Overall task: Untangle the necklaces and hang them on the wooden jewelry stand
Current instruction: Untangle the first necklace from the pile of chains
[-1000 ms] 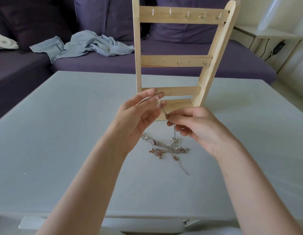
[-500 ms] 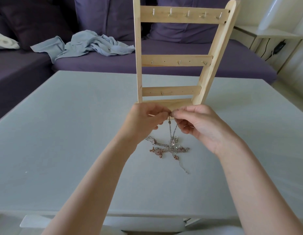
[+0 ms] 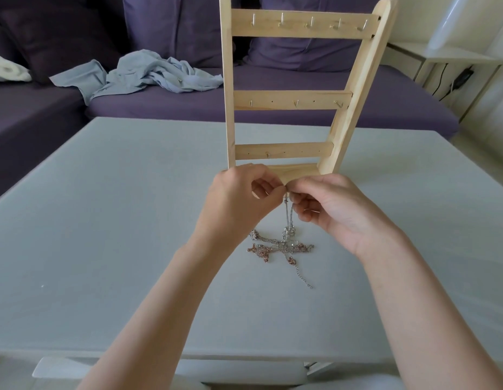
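Both hands raised over the table (image 3: pixel 75 220), meeting fingertip to fingertip: left hand (image 3: pixel 241 198) now curled shut into a pinch on the top of a silver chain (image 3: pixel 287 218), fingers no longer spread as a second ago; right hand (image 3: pixel 326 206) pinching the same spot from the other side, much as half a second back. Below, chain hanging straight down to the tangle of necklaces (image 3: pixel 281 247), silver and rose-coloured strands knotted together on the tabletop, one loose clasp tail trailing toward the near edge. Likely working a knot or clasp loose; nothing freed yet. Just behind, wooden stand (image 3: pixel 289 23) upright, hooks on all three bars bare, so no hanging done. Farther off, purple sofa (image 3: pixel 301 88) with a crumpled grey cloth (image 3: pixel 149 71).
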Motion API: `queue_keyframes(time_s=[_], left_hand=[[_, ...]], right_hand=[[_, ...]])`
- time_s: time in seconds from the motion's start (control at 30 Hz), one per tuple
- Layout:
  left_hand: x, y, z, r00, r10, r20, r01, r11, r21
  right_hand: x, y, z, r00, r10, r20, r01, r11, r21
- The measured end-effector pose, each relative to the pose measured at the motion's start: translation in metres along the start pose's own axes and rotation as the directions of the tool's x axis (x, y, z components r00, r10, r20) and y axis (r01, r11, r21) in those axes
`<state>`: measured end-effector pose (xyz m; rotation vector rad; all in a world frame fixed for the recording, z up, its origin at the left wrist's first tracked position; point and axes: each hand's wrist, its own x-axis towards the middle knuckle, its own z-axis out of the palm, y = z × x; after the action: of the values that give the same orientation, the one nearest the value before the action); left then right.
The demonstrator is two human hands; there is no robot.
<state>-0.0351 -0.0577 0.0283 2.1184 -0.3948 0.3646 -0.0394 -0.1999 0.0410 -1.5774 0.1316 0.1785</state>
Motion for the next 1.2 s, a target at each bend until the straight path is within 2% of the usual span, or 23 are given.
queue_keyframes(time_s=[0.1,0.37,0.57,0.67,0.73,0.9,1.2], left_hand=[[0.000,0.001,0.002,0.998,0.059,-0.017,-0.058,0.998,0.030],[-0.001,0.004,0.006,0.996,0.049,-0.077,-0.046,0.998,0.037],[0.001,0.001,0.006,0.999,0.000,-0.053,-0.005,0.996,-0.089],[0.002,-0.001,0.006,0.999,-0.004,-0.053,-0.001,0.996,-0.085],[0.001,-0.002,0.007,0.999,0.012,-0.048,-0.014,0.999,-0.046],[-0.001,-0.003,0.007,0.997,0.069,-0.023,-0.067,0.993,0.099],[-0.006,-0.003,0.006,0.990,0.090,0.107,-0.105,0.985,0.138]], right_hand=[[-0.001,-0.001,0.001,0.999,0.017,0.043,-0.019,0.999,0.032],[-0.005,-0.005,0.001,0.990,0.035,0.134,-0.047,0.995,0.089],[-0.004,-0.003,0.000,0.991,-0.019,0.129,0.010,0.997,0.070],[-0.002,-0.002,-0.002,0.989,-0.150,-0.014,0.150,0.989,0.005],[-0.002,-0.004,-0.005,0.971,-0.235,-0.037,0.235,0.972,0.004],[-0.005,-0.004,-0.005,0.976,-0.204,0.082,0.210,0.976,-0.063],[-0.005,-0.004,-0.010,0.965,-0.194,0.174,0.235,0.936,-0.261]])
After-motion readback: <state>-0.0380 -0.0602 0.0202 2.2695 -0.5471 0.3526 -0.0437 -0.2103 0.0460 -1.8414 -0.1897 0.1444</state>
